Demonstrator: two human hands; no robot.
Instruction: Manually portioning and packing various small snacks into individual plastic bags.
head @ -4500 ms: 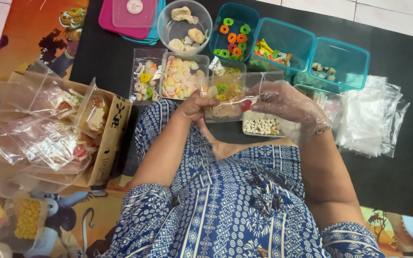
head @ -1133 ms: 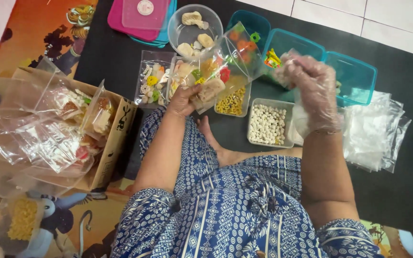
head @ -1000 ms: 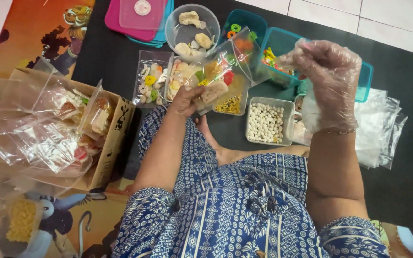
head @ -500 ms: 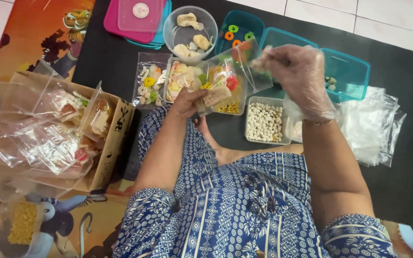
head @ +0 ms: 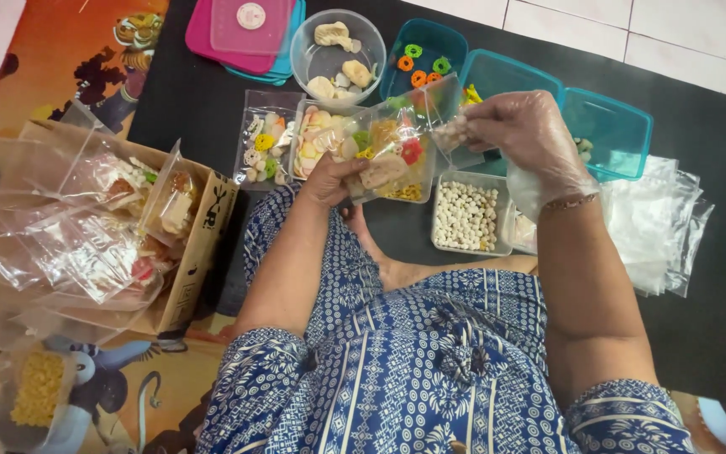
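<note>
The left hand (head: 329, 178) pinches the lower corner of a clear bag (head: 392, 147), tilting its mouth up and right so it gapes toward the gloved right hand (head: 518, 134); that hand is closed on a few pale pieces (head: 455, 132) right at the mouth, above the tray (head: 468, 217) of white pellets.

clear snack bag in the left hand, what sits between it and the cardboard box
In the head view, only the person's blue patterned lap and dark mat lie between the clear snack bag and cardboard box.
</note>
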